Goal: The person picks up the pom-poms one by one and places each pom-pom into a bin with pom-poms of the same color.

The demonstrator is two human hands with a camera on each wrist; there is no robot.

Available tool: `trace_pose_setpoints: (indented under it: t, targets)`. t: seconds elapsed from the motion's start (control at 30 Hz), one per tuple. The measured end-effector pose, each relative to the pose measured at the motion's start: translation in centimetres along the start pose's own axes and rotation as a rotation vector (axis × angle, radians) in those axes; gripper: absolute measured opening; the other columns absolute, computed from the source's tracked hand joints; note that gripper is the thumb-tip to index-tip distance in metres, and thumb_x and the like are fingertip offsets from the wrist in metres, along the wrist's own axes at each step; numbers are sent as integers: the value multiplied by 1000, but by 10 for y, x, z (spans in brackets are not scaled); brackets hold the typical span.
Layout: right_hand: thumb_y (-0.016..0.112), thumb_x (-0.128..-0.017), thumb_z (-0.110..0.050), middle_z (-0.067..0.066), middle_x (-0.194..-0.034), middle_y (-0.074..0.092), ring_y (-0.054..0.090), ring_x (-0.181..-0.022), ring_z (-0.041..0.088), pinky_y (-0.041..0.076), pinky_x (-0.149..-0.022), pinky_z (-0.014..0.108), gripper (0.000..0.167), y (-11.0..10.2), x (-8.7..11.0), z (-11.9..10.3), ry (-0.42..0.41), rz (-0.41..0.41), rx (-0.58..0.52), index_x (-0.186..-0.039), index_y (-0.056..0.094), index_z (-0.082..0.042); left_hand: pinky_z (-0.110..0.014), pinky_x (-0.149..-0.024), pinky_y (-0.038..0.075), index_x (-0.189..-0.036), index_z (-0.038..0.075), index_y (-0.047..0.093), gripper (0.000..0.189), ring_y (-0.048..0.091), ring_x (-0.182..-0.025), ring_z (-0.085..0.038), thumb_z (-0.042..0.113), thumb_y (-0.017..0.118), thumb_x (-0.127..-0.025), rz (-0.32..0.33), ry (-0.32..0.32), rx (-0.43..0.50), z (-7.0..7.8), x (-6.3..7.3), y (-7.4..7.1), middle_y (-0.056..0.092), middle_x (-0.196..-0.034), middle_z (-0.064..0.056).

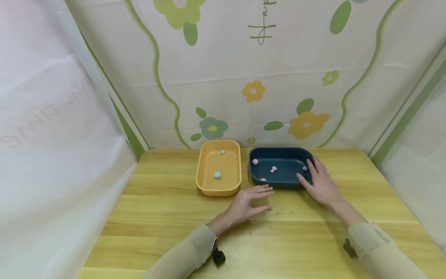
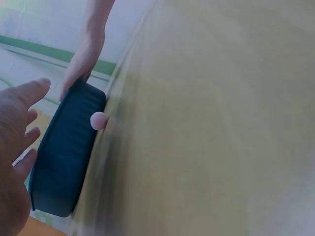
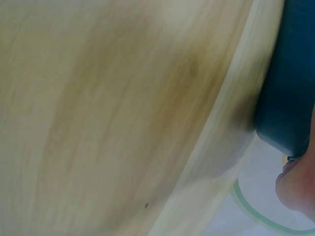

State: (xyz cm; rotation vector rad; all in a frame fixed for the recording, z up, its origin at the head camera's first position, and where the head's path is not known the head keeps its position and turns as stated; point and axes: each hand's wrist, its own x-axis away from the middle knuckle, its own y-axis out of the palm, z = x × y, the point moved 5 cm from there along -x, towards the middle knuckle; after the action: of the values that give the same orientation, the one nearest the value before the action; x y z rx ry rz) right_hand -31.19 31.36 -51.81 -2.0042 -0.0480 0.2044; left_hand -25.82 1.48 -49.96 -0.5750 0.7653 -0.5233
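Note:
A dark blue rectangular tray (image 1: pixel 281 185) stands at the back of the table, with several small pale pink balls (image 1: pixel 255 162) inside. My right hand (image 1: pixel 323 188) is at its right end, fingers spread over the rim, thumb and forefinger on either side of one ball (image 1: pixel 304 168). Whether they touch that ball I cannot tell. My left hand (image 1: pixel 245 205) hovers by the tray's front left corner, fingers extended, thumb apart, nothing between them. The left wrist view shows a pink ball (image 2: pixel 98 121) against the tray's outer side, low near the table. In the right wrist view, part of the right hand (image 3: pixel 298 184) shows beside the tray.
A yellow tray (image 1: pixel 218 192) stands left of the blue one, a narrow gap between them, holding pale blue-green balls (image 1: pixel 217 175). The wooden table (image 1: pixel 167 228) extends toward me in front. A flower-printed white cloth (image 1: pixel 223 89) hangs close behind both trays.

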Motion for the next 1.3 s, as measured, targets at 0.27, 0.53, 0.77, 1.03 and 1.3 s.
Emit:
trace_pose_setpoints:
  t: [0.27, 0.53, 0.77, 1.03, 1.3]
  targets:
    - [50, -114, -58, 35, -181, 5, 16, -161, 67, 23, -128, 80, 92, -2, -1, -1, -6, 9, -2, -173, 19, 6, -30, -118, 56, -131, 3, 80, 35, 72, -137, -23, 13, 85, -98, -57, -42, 69, -9, 3, 11, 77, -140, -10]
    - [50, -113, -58, 34, -181, 6, 18, -160, 68, 24, -128, 80, 92, -4, -3, -3, -5, 15, 0, -173, 20, 5, -21, -110, 58, -122, 9, 86, 25, 79, -123, -16, 17, 85, -99, -53, -120, 51, -20, 1, 22, 83, -127, -6]
    - [49, -113, -59, 34, -181, 6, 16, -162, 66, 23, -130, 79, 92, -6, -4, -4, -9, 15, -1, -173, 20, 5, -22, -113, 57, -117, 12, 87, 19, 77, -126, -14, 18, 84, -99, -60, -223, 82, -27, 5, 31, 85, -124, -3]
    - [49, -113, -60, 34, -181, 5, 14, -163, 65, 21, -130, 78, 92, -4, -3, -4, -4, -1, -7, -173, 21, 6, -27, -115, 57, -113, 14, 89, 15, 75, -128, -13, 21, 84, -100, -59, -294, 88, -30, 10, 34, 83, -129, -5]
    - [49, -114, -58, 34, -182, 4, 14, -163, 65, 21, -131, 78, 92, -2, -2, -2, -3, -4, -9, -173, 20, 6, -28, -116, 57, -113, 16, 89, 15, 75, -128, -13, 23, 84, -100, -67, -322, 119, -31, 19, 32, 83, -129, -3]
